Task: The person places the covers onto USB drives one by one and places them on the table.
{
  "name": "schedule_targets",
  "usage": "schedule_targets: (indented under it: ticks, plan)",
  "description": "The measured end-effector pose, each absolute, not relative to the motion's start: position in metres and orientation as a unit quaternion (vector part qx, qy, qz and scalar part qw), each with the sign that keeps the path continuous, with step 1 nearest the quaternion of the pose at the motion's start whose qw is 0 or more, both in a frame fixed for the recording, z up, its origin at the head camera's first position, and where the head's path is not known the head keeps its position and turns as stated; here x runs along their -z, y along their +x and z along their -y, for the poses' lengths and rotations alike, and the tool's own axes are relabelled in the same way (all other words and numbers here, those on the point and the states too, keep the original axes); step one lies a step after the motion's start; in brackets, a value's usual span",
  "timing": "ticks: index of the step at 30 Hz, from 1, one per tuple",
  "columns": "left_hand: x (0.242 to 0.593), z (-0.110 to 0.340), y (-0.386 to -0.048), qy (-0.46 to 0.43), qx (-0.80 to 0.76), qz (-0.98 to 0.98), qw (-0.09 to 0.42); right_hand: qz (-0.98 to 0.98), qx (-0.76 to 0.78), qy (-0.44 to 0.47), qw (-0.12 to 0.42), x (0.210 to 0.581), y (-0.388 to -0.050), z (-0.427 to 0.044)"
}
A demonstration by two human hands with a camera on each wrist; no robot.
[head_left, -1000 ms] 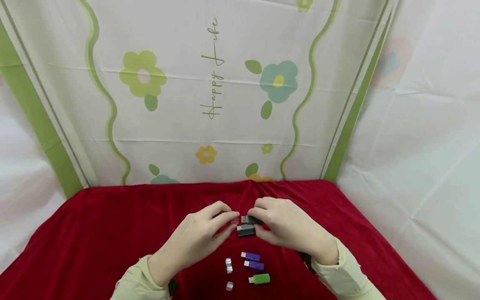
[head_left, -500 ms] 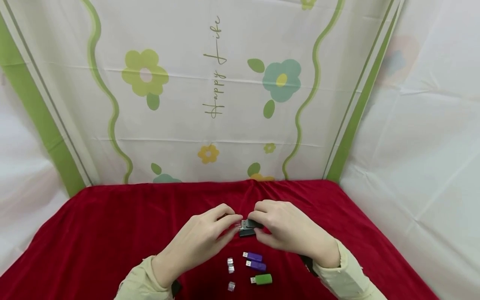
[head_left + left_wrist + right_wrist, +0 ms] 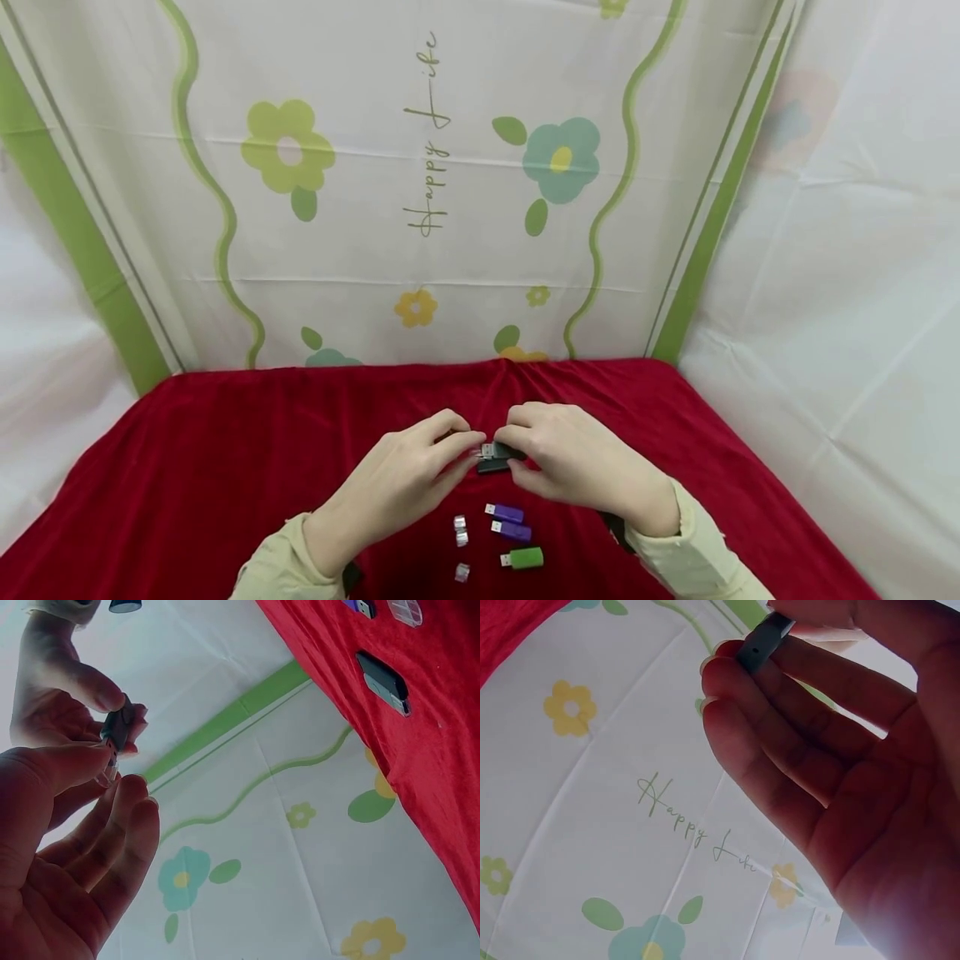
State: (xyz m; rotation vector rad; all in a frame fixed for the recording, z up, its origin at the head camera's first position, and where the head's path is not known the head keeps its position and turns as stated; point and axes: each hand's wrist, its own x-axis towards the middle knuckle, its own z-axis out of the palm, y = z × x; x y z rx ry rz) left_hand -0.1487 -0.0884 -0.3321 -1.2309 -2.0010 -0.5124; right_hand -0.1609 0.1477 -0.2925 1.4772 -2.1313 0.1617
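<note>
the gap between the clear cap (image 3: 107, 774) and the dark usb drive (image 3: 118, 726) has just closed: the left hand (image 3: 405, 468) pinches the cap at the drive's nine o'clock end, fingers nearly together, while the right hand (image 3: 566, 454), coming in from four o'clock, grips its body. the cap seems to be meeting the metal plug (image 3: 487, 450); how far on, i can't tell. a second dark drive (image 3: 384, 681) lies on the red cloth (image 3: 262, 450) at six o'clock.

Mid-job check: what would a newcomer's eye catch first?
Likely the red cloth low in the head view, below a flowered white curtain. Over it, the right hand pinches a dark USB stick, the left hand a clear cap. Nearer the person lies a bright green stick.
</note>
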Motion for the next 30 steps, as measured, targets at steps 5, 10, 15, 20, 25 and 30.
schedule_targets:
  ticks: [5,10,15,20,25,30]
  plan:
    - [0.3335,0.0867,-0.1470,-0.476,0.197,0.778,0.360,0.793,-0.061,0.544,0.268,0.2940,-0.1584,-0.1487]
    - [0.3354,0.0868,-0.1450,-0.481,0.199,0.776,0.357,0.789,-0.068,0.550,0.265,0.2959,-0.1574,-0.1489]
    - [0.3374,0.0856,-0.1461,-0.483,0.195,0.775,0.359,0.786,-0.064,0.552,0.271,0.2954,-0.1582,-0.1463]
    - [0.3362,0.0843,-0.1463,-0.483,0.197,0.774,0.358,0.787,-0.063,0.551,0.270,0.2945,-0.1572,-0.1469]
    - [0.3347,0.0830,-0.1455,-0.474,0.198,0.781,0.354,0.785,-0.062,0.553,0.271,0.2944,-0.1559,-0.1474]
    - [0.3338,0.0829,-0.1447,-0.464,0.195,0.788,0.354,0.783,-0.061,0.555,0.276,0.2922,-0.1549,-0.1479]
